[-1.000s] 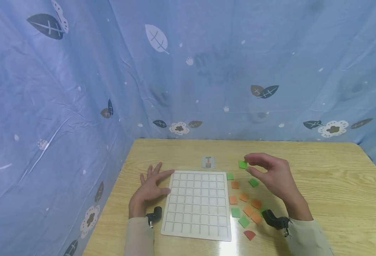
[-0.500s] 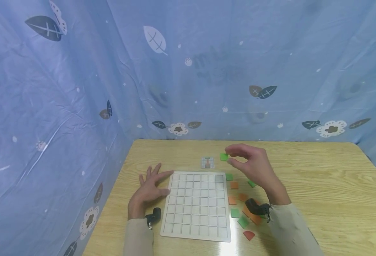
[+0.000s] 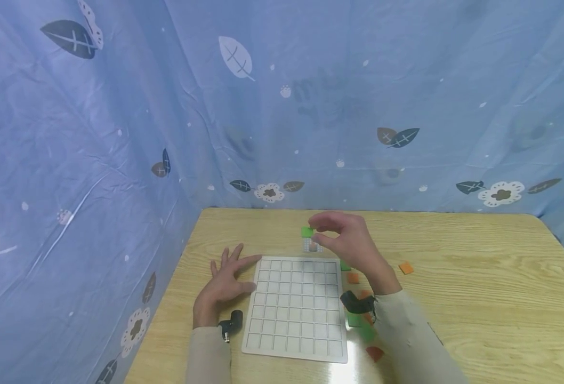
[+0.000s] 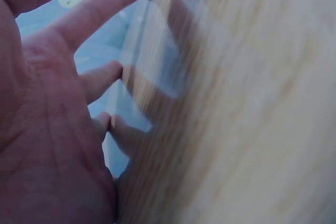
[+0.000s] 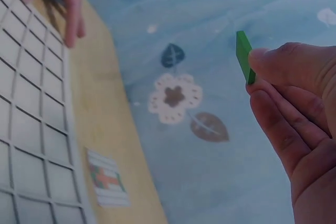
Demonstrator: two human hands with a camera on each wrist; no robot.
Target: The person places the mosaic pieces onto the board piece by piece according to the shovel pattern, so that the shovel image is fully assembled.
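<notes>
My right hand (image 3: 344,240) pinches a thin green square tile (image 5: 243,56) between thumb and fingertips, raised above the table beyond the board's far edge. In the head view the green tile (image 3: 307,232) overlaps the top of a small printed pattern card (image 3: 313,246). My left hand (image 3: 226,282) rests with spread fingers at the left edge of a white gridded board (image 3: 292,306), index fingertip at its far left corner and thumb at its side. The left wrist view shows this hand's palm (image 4: 52,129) and fingertips on the wood. Every cell of the board is bare.
Right of the board lie several loose tiles, among them an orange tile (image 3: 353,278), a green tile (image 3: 354,320) and a red quarter-round piece (image 3: 375,353). My right forearm hides some. One orange tile (image 3: 405,268) lies farther right. A blue patterned curtain (image 3: 282,133) stands behind the table.
My right hand has carried the green tile leftward from above the loose tiles to over the pattern card. The forearm now covers more tiles and uncovers an orange one. The left hand stays put.
</notes>
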